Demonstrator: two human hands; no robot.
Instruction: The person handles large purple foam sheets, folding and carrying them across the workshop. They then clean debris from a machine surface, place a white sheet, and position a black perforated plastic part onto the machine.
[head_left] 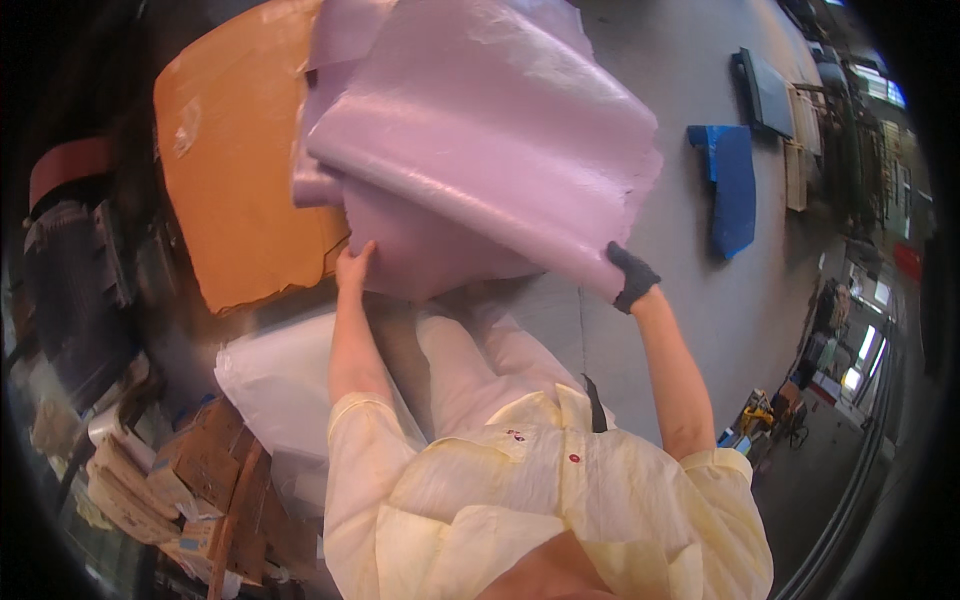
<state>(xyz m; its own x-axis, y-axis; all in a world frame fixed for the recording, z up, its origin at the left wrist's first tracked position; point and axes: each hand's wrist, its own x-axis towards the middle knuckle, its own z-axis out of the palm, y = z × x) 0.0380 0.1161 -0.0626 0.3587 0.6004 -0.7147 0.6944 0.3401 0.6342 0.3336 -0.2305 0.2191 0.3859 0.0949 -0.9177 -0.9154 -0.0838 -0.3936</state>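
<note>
A large, glossy lilac sheet spreads out in front of me, thick and rubber-like, with a broad fold running across it. The near edge is gripped by my bare left hand, its thumb on top and the other fingers partly hidden. My right hand, in a dark glove, closes around the folded sheet's near right corner. More lilac material lies under and behind the fold; I cannot tell whether it is the same piece. Next to it on the left is a wide orange sheet, partly covered by the lilac.
Translucent plastic sheeting lies by my left forearm, with cardboard boxes below it. On the grey floor at right are a blue piece and a dark slab beside wooden slats. Dark machinery stands far left.
</note>
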